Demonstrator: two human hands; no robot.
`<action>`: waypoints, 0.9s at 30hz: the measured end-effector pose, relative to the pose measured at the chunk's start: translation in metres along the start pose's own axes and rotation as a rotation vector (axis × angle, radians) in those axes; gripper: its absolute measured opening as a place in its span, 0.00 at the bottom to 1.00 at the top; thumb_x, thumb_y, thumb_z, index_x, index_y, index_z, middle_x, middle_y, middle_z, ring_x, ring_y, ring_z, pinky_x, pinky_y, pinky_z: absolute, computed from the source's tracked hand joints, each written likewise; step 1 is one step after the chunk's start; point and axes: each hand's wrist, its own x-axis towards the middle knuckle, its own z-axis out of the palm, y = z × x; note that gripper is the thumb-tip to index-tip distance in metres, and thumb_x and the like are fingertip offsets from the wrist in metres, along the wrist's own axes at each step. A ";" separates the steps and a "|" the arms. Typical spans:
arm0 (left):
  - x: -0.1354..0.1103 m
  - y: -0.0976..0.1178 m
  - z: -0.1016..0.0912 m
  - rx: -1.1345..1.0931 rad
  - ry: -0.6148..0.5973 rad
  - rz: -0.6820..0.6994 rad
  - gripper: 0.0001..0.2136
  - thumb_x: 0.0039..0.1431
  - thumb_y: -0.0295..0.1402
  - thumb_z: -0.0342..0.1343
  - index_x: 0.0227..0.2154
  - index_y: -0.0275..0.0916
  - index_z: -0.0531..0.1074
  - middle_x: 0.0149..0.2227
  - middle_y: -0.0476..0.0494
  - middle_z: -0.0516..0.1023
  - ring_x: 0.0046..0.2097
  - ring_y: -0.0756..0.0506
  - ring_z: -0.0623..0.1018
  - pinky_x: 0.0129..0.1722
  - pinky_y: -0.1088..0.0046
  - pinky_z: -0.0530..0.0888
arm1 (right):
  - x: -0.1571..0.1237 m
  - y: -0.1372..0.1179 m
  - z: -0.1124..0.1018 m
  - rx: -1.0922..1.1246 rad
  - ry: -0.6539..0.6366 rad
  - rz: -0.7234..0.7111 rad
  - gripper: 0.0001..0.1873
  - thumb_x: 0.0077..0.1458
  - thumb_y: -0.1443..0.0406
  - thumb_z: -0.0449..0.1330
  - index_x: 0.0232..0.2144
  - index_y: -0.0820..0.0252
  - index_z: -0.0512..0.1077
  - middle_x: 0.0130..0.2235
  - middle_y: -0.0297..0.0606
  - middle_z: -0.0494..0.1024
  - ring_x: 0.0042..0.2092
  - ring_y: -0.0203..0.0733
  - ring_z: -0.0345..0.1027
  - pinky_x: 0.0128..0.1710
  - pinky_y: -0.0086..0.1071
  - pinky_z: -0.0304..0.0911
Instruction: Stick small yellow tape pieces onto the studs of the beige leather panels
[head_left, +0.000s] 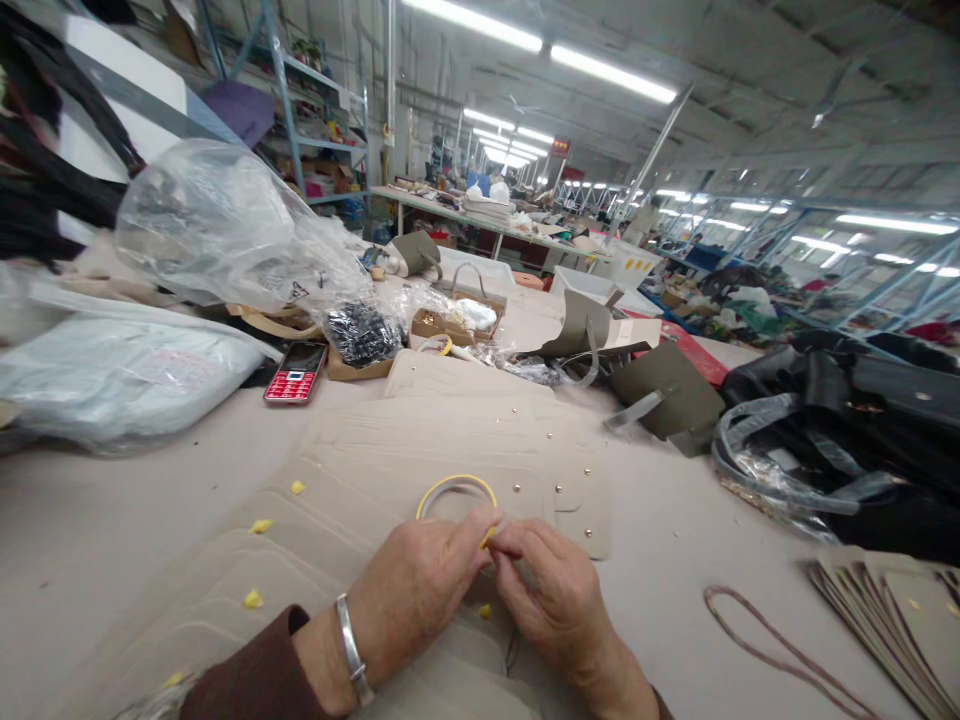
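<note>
My left hand (420, 590) and my right hand (555, 585) meet at the fingertips low in the middle of the view, both pinched on a thin yellow tape strip (487, 538). A small yellow tape roll (455, 488) lies just beyond the fingers. Under the hands is a spread of overlapping beige leather panels (420, 430) with small metal studs. Little yellow tape scraps (260, 526) lie on the panels to the left. A silver bracelet and a brown sleeve show on my left wrist.
A red phone (295, 373) lies at the back left beside bulging plastic bags (225, 225). Olive-grey bag parts (660, 395) and a black pile (862, 430) sit on the right. A cord loop (757, 645) and stacked panels (892, 610) are near right.
</note>
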 end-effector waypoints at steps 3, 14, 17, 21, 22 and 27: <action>0.000 0.001 0.000 -0.030 -0.023 -0.018 0.06 0.65 0.26 0.45 0.43 0.39 0.63 0.31 0.48 0.77 0.31 0.44 0.78 0.27 0.71 0.70 | -0.003 0.000 0.005 -0.056 0.065 -0.037 0.11 0.54 0.76 0.52 0.31 0.59 0.71 0.27 0.37 0.77 0.29 0.38 0.71 0.30 0.29 0.66; 0.006 0.010 -0.007 -0.010 0.165 0.070 0.12 0.66 0.25 0.40 0.28 0.40 0.63 0.23 0.50 0.66 0.24 0.48 0.66 0.23 0.71 0.59 | 0.007 -0.017 0.000 0.646 0.029 0.890 0.10 0.49 0.61 0.62 0.22 0.62 0.71 0.16 0.33 0.74 0.17 0.36 0.68 0.19 0.26 0.63; 0.004 0.010 -0.007 -0.008 0.170 0.102 0.13 0.67 0.27 0.40 0.27 0.39 0.63 0.23 0.50 0.66 0.24 0.48 0.65 0.23 0.72 0.60 | 0.007 -0.017 0.000 0.786 0.043 0.976 0.13 0.45 0.59 0.65 0.21 0.62 0.71 0.16 0.33 0.74 0.17 0.36 0.68 0.19 0.27 0.64; 0.004 0.009 -0.006 -0.014 0.182 0.095 0.12 0.67 0.26 0.41 0.27 0.39 0.62 0.23 0.50 0.66 0.24 0.48 0.65 0.24 0.72 0.60 | 0.005 -0.019 0.002 0.795 0.062 0.995 0.14 0.44 0.58 0.67 0.21 0.63 0.71 0.16 0.33 0.74 0.17 0.36 0.67 0.20 0.28 0.66; 0.004 0.009 -0.006 -0.014 0.192 0.090 0.12 0.66 0.25 0.41 0.27 0.39 0.62 0.23 0.50 0.66 0.24 0.48 0.65 0.23 0.72 0.60 | 0.005 -0.019 0.003 0.778 0.067 0.993 0.14 0.44 0.58 0.67 0.21 0.63 0.71 0.16 0.33 0.74 0.18 0.36 0.67 0.20 0.28 0.66; 0.002 0.017 -0.009 -0.008 0.241 0.120 0.12 0.65 0.23 0.40 0.28 0.39 0.63 0.23 0.50 0.66 0.24 0.48 0.65 0.23 0.72 0.59 | 0.005 -0.012 0.004 0.769 0.154 1.020 0.15 0.43 0.57 0.68 0.21 0.64 0.72 0.16 0.32 0.73 0.18 0.34 0.66 0.20 0.26 0.66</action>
